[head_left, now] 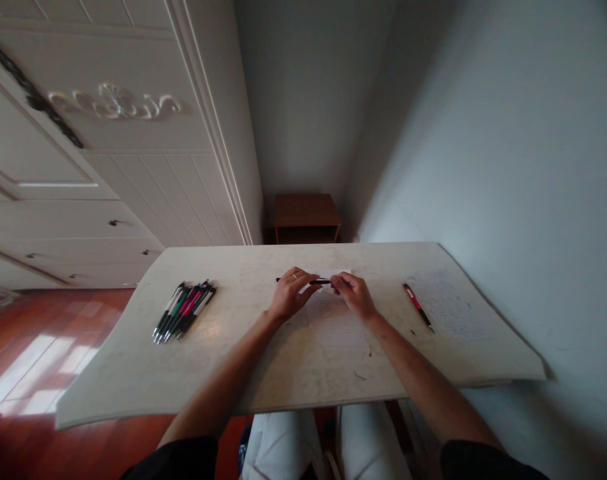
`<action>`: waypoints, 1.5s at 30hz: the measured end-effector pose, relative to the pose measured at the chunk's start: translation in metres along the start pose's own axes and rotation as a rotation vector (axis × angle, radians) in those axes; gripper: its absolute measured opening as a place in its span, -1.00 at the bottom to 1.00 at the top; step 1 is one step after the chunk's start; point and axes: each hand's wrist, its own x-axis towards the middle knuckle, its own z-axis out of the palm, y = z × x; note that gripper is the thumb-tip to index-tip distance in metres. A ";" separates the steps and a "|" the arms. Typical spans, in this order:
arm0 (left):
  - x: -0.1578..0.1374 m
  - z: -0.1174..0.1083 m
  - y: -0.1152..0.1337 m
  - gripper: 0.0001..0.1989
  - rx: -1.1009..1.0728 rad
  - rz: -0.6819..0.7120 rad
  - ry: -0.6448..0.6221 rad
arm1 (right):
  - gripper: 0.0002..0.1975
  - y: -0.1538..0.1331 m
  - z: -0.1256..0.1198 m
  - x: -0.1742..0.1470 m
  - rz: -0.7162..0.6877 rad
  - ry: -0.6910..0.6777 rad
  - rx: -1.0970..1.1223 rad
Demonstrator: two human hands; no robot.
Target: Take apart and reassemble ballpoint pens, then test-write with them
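Observation:
A dark pen (320, 281) lies crosswise between my two hands, above a pale sheet of paper (336, 327). My left hand (291, 293) is closed around its left part, and one dark end shows past the fingers. At the pen's right end, my right hand (352, 292) pinches with thumb and fingers; its fingers cover the tip. A red and black pen (418, 307) rests alone to the right of my right hand. Off to the left, several pens (184, 310) in black, white, green and pink lie in a bunch.
A written-on sheet (453, 307) lies at the right of the white table (263, 383). Small dark bits (359, 377) are scattered near the front edge. Beyond the table stands a brown wooden stand (306, 210). A white cabinet (148, 180) is at the left, a wall (508, 167) at the right.

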 end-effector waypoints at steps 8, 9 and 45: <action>-0.002 0.001 -0.001 -0.85 -0.046 -0.011 0.003 | -0.49 -0.001 0.002 -0.002 -0.027 0.013 -0.067; -0.002 0.002 -0.001 -0.84 -0.052 -0.022 0.014 | -0.49 -0.002 0.002 -0.002 -0.037 0.009 -0.075; -0.004 0.001 0.019 -0.62 0.252 -0.152 -0.179 | -0.69 0.000 -0.005 -0.003 -0.459 0.032 -0.304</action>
